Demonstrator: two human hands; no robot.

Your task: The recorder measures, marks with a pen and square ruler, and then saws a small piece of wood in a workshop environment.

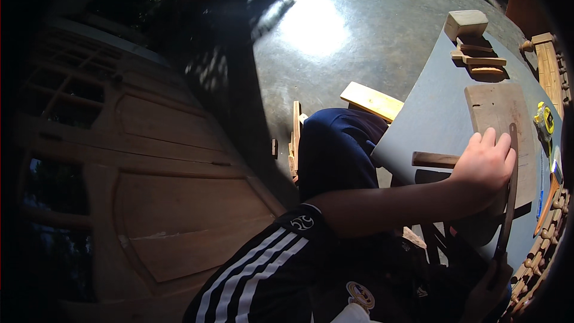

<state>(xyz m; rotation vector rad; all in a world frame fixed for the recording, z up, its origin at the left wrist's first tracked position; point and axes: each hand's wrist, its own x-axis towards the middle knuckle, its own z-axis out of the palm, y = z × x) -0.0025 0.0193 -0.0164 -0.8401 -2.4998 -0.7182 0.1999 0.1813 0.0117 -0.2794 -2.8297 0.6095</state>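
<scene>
Panelled woodwork (173, 227) stands beyond the left edge of the grey tabletop (418, 107). A flat board (496, 104) lies nearer the tabletop's right edge than its left corner; over it a dark strip (509, 203), narrow and bowed, runs towards the near edge. Of the 2 grips, the left grip (484, 161) bends over the board just beside the strip, its palm hidden, so its hold cannot be told; the shadowed right grip (490, 281) appears closed round the strip's lower end. A pale block (468, 24) occupies the far corner; a dark stick (435, 160) points towards the left corner. Likely faults: the board, with no clamp visible, could slide under uneven pressure; a skidding strip could catch the nearby fingertips.
</scene>
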